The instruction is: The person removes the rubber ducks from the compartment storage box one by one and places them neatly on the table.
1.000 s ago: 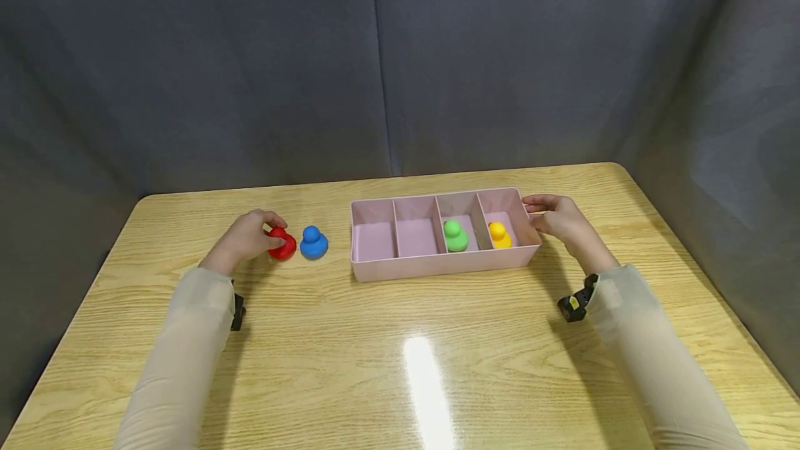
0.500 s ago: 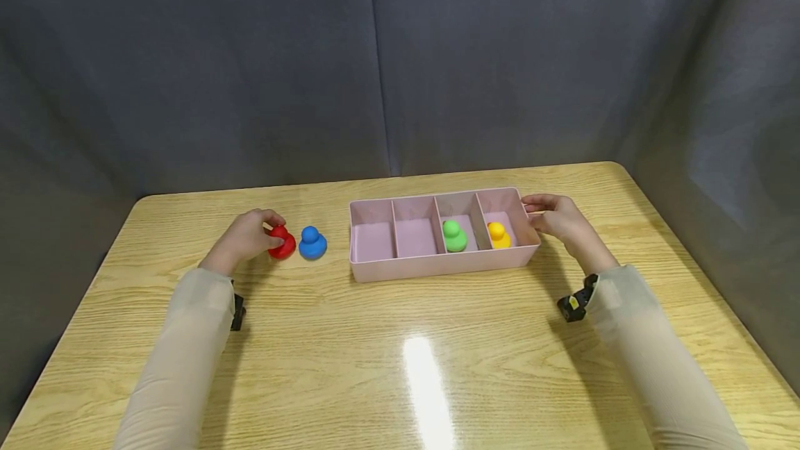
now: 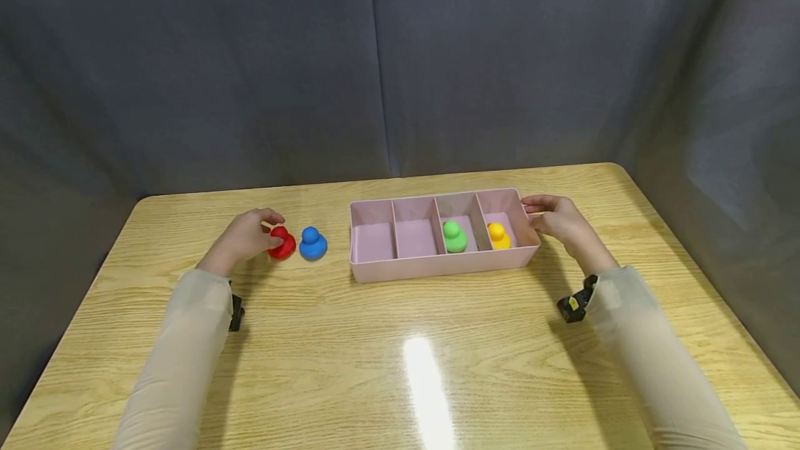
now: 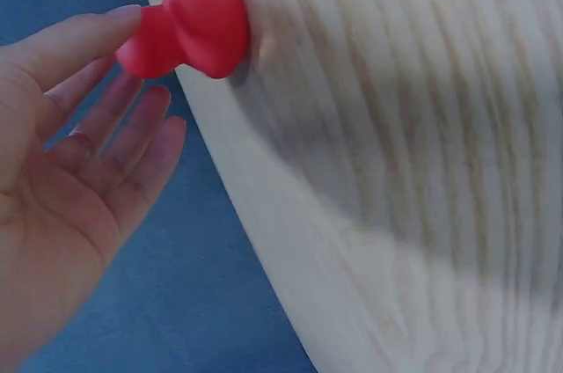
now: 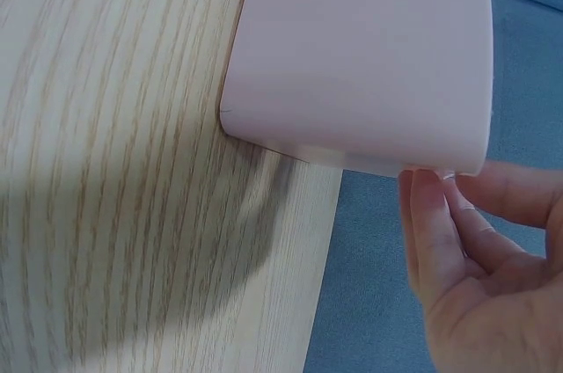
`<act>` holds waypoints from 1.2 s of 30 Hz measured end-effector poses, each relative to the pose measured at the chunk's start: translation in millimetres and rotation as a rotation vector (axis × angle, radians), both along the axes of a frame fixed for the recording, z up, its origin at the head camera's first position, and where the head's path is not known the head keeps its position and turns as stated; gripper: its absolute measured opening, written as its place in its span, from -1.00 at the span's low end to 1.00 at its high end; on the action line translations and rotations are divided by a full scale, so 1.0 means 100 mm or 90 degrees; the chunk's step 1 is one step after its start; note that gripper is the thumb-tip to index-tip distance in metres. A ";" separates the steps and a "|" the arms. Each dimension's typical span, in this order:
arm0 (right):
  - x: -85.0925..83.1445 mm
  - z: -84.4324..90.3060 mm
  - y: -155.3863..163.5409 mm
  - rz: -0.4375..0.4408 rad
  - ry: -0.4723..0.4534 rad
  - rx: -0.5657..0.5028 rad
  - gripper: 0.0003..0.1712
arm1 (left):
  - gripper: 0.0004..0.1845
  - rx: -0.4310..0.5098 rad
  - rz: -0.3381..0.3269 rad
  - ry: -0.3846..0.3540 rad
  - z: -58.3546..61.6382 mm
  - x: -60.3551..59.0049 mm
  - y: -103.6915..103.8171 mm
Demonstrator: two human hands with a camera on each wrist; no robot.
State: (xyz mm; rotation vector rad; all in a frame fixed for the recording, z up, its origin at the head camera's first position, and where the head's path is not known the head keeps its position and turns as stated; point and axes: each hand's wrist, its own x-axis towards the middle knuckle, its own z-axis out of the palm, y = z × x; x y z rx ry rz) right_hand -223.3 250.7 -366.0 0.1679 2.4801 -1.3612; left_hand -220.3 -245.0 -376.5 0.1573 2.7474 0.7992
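Observation:
My left hand (image 3: 246,236) pinches the head of a red rubber duck (image 4: 209,21) between thumb and fingers, and the duck rests on the wooden table. Close to its right sits a blue duck (image 3: 313,244), not held. My right hand (image 3: 558,216) touches the outer right end of a pink divided box (image 3: 446,268) with its fingertips, fingers mostly straight. The right wrist view shows the fingertips against the end wall near the rim. Inside the box, a green duck (image 3: 454,236) sits in the third compartment from the left, a yellow duck (image 3: 498,235) in the rightmost.
The wooden table (image 3: 337,360) stretches in front of the box and has a bright light reflection near the middle. Dark grey fabric (image 3: 250,75) hangs behind the table and along its sides. Each wrist carries a small black camera.

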 end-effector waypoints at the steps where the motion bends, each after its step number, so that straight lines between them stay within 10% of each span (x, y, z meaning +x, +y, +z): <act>1: 0.00 0.00 0.00 0.000 0.001 0.002 -0.36 | -0.53 0.003 -0.002 0.003 0.01 0.00 0.00; 15: -0.01 0.00 0.00 -0.003 -0.001 0.000 -0.36 | -0.54 0.039 -0.003 0.085 0.25 0.00 0.27; 36: -0.01 0.00 0.00 0.001 -0.004 -0.012 -0.35 | -0.58 0.074 -0.111 0.141 0.25 -0.01 1.05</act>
